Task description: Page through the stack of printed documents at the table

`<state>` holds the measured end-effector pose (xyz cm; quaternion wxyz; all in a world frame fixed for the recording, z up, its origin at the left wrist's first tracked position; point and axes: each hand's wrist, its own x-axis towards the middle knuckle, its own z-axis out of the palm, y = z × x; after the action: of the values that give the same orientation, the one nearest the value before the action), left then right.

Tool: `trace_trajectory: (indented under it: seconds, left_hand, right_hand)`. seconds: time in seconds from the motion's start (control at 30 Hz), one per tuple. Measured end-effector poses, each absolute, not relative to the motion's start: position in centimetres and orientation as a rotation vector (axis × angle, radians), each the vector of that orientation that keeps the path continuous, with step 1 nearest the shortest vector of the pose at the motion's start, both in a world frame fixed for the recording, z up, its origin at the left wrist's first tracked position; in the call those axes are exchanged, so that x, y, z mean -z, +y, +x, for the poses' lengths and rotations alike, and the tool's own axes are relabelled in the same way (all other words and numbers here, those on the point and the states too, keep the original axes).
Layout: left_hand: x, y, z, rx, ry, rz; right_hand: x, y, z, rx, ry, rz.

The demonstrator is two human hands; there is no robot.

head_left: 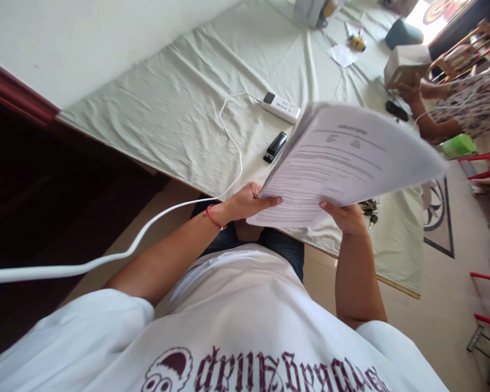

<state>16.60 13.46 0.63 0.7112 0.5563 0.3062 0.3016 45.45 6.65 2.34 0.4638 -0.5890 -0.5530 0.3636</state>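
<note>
A stack of printed paper sheets [330,152] is held up in front of me, tilted above the table's near edge. My left hand [255,202] grips its lower left side, thumb on the printed face and fingers behind. On the lower right, my right hand [345,216] pinches the stack the same way, its fingers mostly hidden by the paper. A black stapler [275,147] lies on the cloth just left of the sheets. Some keys [369,209] lie beside my right hand, partly covered by the stack.
A pale green cloth [179,125] covers the table. On it lie a white power strip [281,108] with a white cable [147,228] and a black object [397,110]. Across the right end, another person's hands [412,90] hold a box [406,62]. Red stools [484,160] stand at right.
</note>
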Motion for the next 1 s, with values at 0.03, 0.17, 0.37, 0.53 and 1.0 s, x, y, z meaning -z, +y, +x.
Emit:
trace_trajectory:
  seconds: [0.03, 0.17, 0.37, 0.53, 1.0]
  left_hand:
    - [-0.4, 12.7, 16.8, -0.653, 0.643, 1.136]
    - [0.5, 9.7, 17.4, -0.613, 0.575, 0.770]
    - [1.0, 8.9, 17.4, -0.755, 0.632, 0.645]
    - [0.9, 9.3, 17.9, -0.848, 0.636, 0.590]
    - [1.0, 9.5, 17.4, -0.842, 0.664, 0.392]
  right_hand:
    - [-2.2, 6.1, 45.3, -0.970, -1.318, -1.443]
    - [-1.2, 4.0, 44.5, -1.205, -1.082, -1.490]
    - [-1.0, 2.5, 43.9, -1.327, -0.946, -1.539]
    - [-1.4, 2.4, 43.4, -1.448, -1.008, -1.505]
    - [1.1, -0.7, 41.6, -1.517, -0.620, -1.527]
